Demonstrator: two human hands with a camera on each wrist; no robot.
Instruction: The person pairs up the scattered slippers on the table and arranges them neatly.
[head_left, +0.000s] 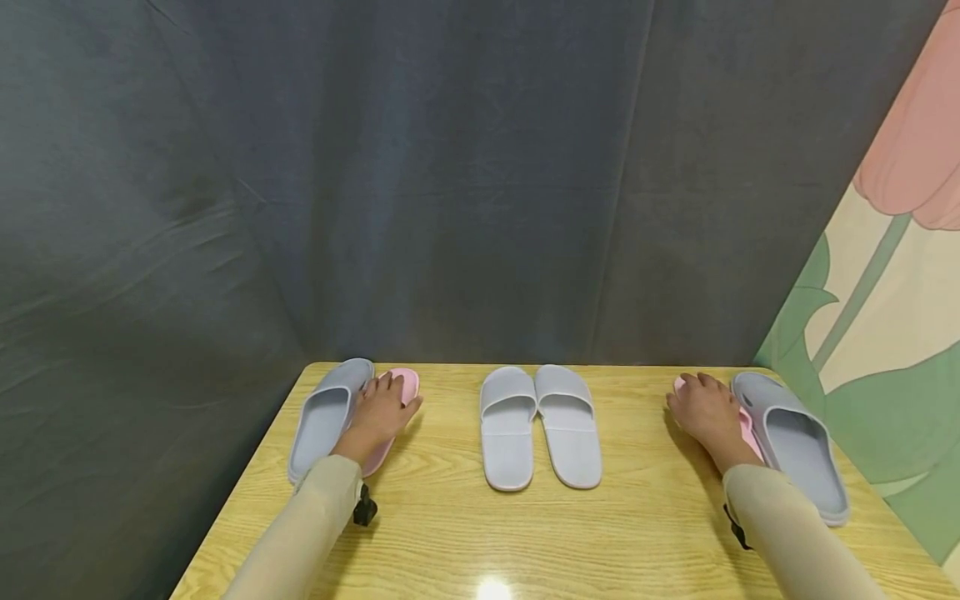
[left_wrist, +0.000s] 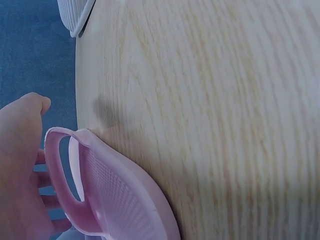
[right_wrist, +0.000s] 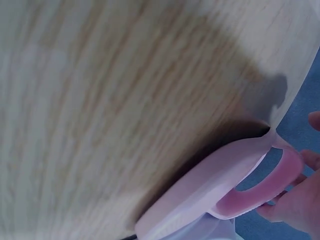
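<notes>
At the left of the table, my left hand (head_left: 378,410) is over a pink slipper (head_left: 409,385), its fingers loosely spread. In the left wrist view this hand (left_wrist: 17,165) lies just beyond the pink strap (left_wrist: 62,185). Over at the right, my right hand (head_left: 707,415) covers much of a second pink slipper (head_left: 748,435), fingers relaxed. The right wrist view has its fingers close to that slipper's strap (right_wrist: 280,185); whether they touch it I cannot tell. A grey-blue slipper (head_left: 322,421) sits outside the left pink one, and another grey slipper (head_left: 806,462) outside the right pink one.
Between the hands, two pale grey slippers (head_left: 507,442) stand side by side, toes toward the back. The wooden table (head_left: 450,542) ends at a dark grey curtain (head_left: 465,208). A wall with a painted flower (head_left: 862,283) borders the right side.
</notes>
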